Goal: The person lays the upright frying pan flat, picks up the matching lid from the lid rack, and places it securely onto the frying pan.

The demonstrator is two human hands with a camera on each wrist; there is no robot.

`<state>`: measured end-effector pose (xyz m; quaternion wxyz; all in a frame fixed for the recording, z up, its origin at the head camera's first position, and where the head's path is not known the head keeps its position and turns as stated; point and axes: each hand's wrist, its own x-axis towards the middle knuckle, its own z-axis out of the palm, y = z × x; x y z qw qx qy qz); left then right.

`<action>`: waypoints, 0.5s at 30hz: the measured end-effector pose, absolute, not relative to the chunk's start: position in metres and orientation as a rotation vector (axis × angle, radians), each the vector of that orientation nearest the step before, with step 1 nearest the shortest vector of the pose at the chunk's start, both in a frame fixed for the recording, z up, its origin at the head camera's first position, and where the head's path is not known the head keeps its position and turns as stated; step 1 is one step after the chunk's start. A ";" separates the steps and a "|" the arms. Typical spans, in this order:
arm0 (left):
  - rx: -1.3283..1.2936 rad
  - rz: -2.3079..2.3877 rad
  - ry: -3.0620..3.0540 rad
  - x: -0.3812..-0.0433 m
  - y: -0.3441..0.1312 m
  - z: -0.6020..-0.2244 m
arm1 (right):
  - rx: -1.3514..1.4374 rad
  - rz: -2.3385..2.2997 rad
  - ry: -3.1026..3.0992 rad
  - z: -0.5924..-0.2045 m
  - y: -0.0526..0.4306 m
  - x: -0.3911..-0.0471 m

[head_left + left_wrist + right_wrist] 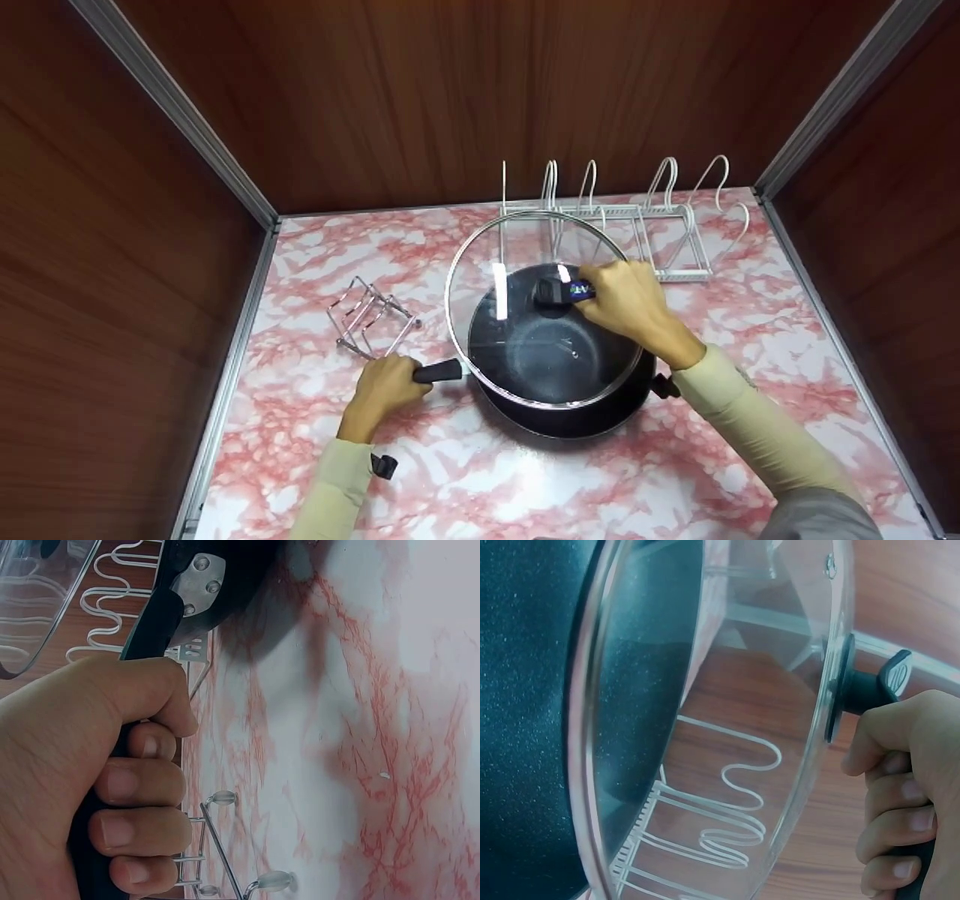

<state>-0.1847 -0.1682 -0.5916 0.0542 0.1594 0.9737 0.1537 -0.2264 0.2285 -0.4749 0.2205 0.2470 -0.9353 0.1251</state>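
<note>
My left hand [384, 386] grips the black long handle [442, 371] of a dark wok [574, 427], its fingers wrapped right round it in the left wrist view. Rivets on a metal plate [201, 586] join that handle to the wok. With my right hand [628, 300] I hold the black handle [553, 292] of a round glass lid [472, 259] with a metal rim. The lid hovers over the wok, shifted toward the back, and the speckled inside [532, 705] shows through and beside it. In the right wrist view, fingers curl around the lid handle.
A white wire rack [684, 277] with curved hooks stands at the back right, partly behind the lid. Left of the wok sits a small chrome wire rack [411, 324]. Brown wood-grain panels [450, 97] with metal edges enclose the red-and-white marbled table [300, 300].
</note>
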 end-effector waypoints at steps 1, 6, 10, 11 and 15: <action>0.482 0.466 2.957 -0.184 -0.168 -0.591 | 0.685 0.342 -2.587 -0.475 0.229 -0.226; 0.482 0.468 2.948 -0.184 -0.168 -0.591 | 0.695 0.335 -2.589 -0.479 0.230 -0.224; 0.484 0.464 2.943 -0.184 -0.168 -0.592 | 0.693 0.318 -2.590 -0.481 0.231 -0.222; 0.487 0.460 2.941 -0.184 -0.169 -0.592 | 0.692 0.314 -2.591 -0.482 0.231 -0.221; 0.507 0.454 2.952 -0.184 -0.169 -0.594 | 0.686 0.301 -2.606 -0.483 0.231 -0.218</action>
